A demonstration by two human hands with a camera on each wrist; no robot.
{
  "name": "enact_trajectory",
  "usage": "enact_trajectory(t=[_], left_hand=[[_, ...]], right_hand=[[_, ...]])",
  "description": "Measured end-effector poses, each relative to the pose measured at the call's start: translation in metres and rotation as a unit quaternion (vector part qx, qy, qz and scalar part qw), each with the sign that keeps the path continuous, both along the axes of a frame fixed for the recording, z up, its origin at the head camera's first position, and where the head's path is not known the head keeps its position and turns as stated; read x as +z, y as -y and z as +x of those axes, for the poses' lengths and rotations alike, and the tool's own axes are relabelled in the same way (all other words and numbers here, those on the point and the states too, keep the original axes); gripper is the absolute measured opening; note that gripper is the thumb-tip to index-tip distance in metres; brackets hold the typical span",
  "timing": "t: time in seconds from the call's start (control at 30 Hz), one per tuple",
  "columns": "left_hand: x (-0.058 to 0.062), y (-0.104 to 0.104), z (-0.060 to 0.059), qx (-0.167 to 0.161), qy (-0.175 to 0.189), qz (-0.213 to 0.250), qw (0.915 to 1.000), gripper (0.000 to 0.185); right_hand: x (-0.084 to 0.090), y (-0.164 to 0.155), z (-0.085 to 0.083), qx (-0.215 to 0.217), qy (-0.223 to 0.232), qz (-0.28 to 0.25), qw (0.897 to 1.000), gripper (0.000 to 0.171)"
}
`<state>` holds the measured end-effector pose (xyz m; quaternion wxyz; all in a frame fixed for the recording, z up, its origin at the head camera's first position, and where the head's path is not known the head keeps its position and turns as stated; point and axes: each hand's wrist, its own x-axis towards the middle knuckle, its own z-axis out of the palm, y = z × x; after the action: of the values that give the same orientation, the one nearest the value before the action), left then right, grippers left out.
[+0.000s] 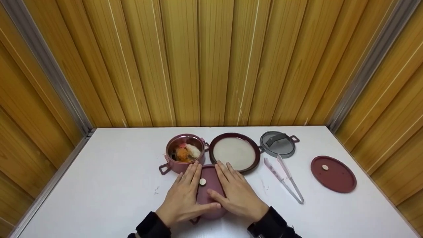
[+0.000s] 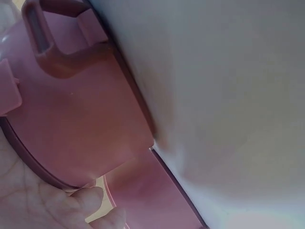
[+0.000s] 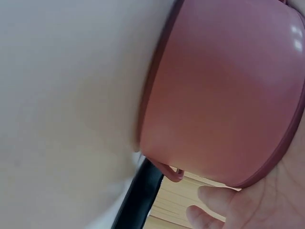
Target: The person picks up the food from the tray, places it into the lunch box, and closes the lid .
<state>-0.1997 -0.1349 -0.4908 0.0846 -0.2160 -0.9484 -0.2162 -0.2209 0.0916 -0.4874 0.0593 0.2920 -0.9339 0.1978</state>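
Note:
A mauve pot [image 1: 214,213] with a flat lid [image 1: 210,175] stands near the table's front; a small cream disc sits on the lid. My left hand [image 1: 185,195] rests on the lid's left side, fingers straight. On the lid's right side lies my right hand [image 1: 238,195], fingers also straight and thumb over the middle. The left wrist view shows the pot's wall [image 2: 86,119], a loop handle [image 2: 52,59] and a clip [image 2: 7,90]. In the right wrist view the smooth pot wall [image 3: 219,95] shows, with my palm and fingertips along the lid's edge.
Just behind stand an open pot [image 1: 173,167] holding food and a round pale dish [image 1: 234,153] with a maroon rim. Farther right lie a grey lid [image 1: 287,150] with a strap handle, tongs [image 1: 290,186] and a dark red lid [image 1: 333,178]. Wood-patterned walls enclose the white table.

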Motion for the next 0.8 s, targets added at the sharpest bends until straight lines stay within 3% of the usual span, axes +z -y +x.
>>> enact_trajectory(t=[0.5, 0.8], left_hand=[[-0.0011, 0.0021, -0.0012, 0.002, -0.002, 0.007, 1.0, 0.132], [-0.0008, 0.0004, 0.0013, 0.02, 0.016, 0.02, 0.9995, 0.14]], right_hand=[[-0.0006, 0.002, -0.0022, 0.004, 0.001, 0.001, 1.0, 0.091], [0.006, -0.0025, 0.001, -0.029, 0.051, 0.004, 0.998, 0.114]])
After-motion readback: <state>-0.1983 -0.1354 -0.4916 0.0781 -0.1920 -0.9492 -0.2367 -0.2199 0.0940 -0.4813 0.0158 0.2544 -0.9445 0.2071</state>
